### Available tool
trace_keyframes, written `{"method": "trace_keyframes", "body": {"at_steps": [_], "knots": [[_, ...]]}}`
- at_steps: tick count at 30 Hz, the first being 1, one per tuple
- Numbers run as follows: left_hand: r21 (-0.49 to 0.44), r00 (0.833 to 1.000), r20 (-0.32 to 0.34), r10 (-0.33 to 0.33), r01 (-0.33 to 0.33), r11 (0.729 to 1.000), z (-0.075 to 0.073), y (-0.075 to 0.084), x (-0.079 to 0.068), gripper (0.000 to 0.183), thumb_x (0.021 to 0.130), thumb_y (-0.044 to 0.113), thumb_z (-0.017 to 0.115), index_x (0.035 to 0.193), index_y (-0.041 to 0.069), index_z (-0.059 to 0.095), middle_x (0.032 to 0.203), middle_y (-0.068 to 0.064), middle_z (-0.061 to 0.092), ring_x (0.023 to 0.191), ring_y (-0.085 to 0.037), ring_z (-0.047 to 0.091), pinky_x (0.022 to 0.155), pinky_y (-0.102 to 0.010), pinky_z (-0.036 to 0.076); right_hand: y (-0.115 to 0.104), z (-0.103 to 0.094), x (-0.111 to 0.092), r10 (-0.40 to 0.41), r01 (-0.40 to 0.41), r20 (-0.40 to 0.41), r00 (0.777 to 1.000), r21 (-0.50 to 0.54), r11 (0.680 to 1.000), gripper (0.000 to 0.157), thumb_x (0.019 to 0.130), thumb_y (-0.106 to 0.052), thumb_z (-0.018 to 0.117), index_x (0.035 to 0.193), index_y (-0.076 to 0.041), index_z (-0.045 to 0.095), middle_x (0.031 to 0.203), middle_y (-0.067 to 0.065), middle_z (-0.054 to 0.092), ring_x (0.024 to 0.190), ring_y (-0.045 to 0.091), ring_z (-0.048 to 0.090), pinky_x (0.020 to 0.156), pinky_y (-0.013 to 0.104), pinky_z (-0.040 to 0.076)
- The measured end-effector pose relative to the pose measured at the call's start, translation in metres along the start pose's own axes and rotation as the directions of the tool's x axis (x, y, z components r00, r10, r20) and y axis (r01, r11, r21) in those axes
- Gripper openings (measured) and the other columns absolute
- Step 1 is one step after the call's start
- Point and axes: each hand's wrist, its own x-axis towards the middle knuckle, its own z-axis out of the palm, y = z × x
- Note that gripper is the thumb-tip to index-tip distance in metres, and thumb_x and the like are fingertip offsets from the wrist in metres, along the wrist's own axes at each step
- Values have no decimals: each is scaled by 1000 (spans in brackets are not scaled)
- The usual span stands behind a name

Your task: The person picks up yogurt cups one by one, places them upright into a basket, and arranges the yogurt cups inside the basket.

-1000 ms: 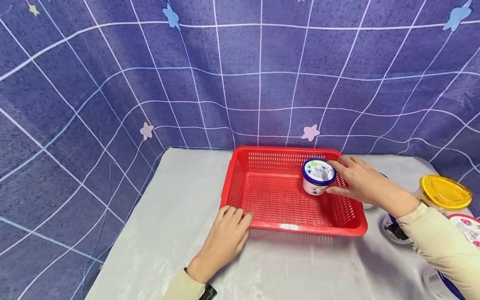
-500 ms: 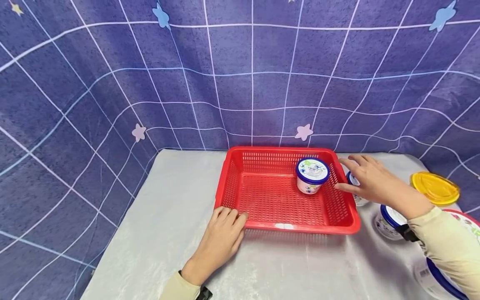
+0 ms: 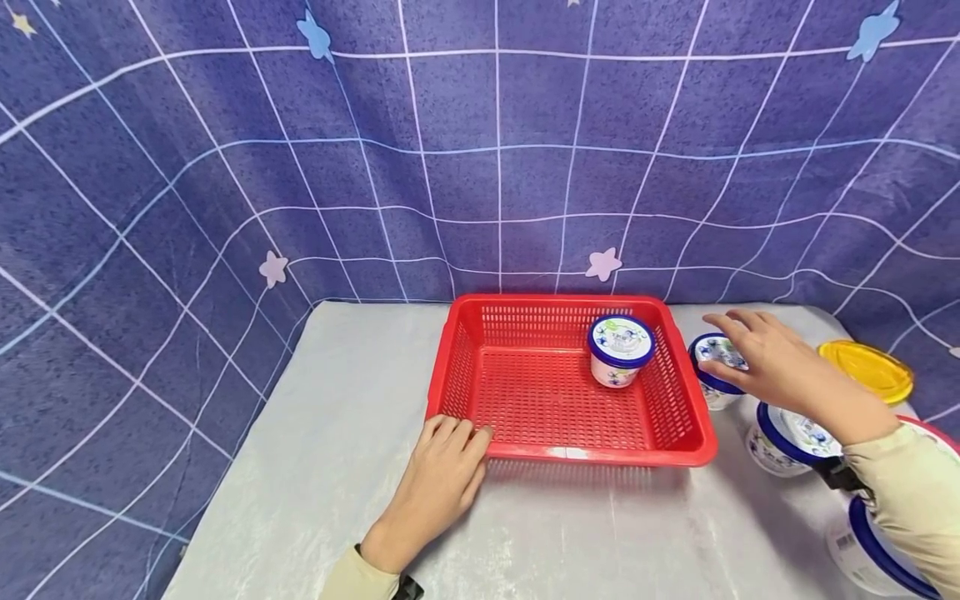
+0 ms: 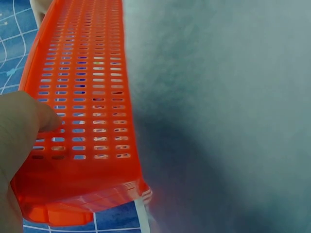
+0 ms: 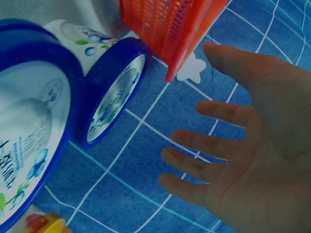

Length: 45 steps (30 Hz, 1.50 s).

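Observation:
A red perforated plastic basket stands on the table. Inside, toward its right end, sits a small white tub with a blue-rimmed lid. My left hand grips the basket's front left rim, and in the left wrist view the thumb lies against the perforated wall. My right hand hovers to the right of the basket with its fingers spread, holding nothing. Below it a second blue-lidded tub stands beside the basket, partly covered by the hand; its lid shows in the right wrist view.
Another blue-lidded tub stands under the right wrist. A larger blue-rimmed tub is at the lower right. Behind the right forearm are a yellow-lidded container and a red-rimmed lid. A blue patterned curtain hangs behind the table.
My right hand has moved right, away from the tub in the basket, to above the tub beside it. The left hand stays on the rim. The head view has shifted slightly.

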Motion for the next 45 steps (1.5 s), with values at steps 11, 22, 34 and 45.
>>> {"method": "trace_keyframes", "body": {"at_steps": [11,22,34,45], "knots": [[12,1000,-1,-1,1,1000,1,-1,-1,30,97,23,39,113,11,62,89,-2,55,86,-26,53,92,-46,41,12,7,-3,30,-31,56,998,16,999,68,85,-33,77,137,1,49,127,38,52,114,58,48,92,73,38],[7,1000,13,1,-1,1000,2,0,0,29,95,23,42,114,12,61,89,-1,55,87,-25,53,93,-46,40,37,18,-1,84,-102,140,987,123,987,81,82,-43,79,138,6,46,129,42,49,116,60,48,94,71,38],[9,1000,14,-3,3,1000,1,0,0,30,96,22,42,115,11,62,90,-1,55,88,-25,53,93,-46,40,40,29,6,74,-118,251,965,166,979,91,79,-47,80,140,6,41,135,42,42,120,60,45,96,71,38],[4,1000,3,-4,4,1000,1,-1,0,31,98,23,37,113,11,61,89,-1,55,87,-25,53,93,-46,41,37,30,10,89,-145,320,943,158,977,94,77,-44,82,141,9,38,133,44,43,120,61,46,96,71,39]]}}
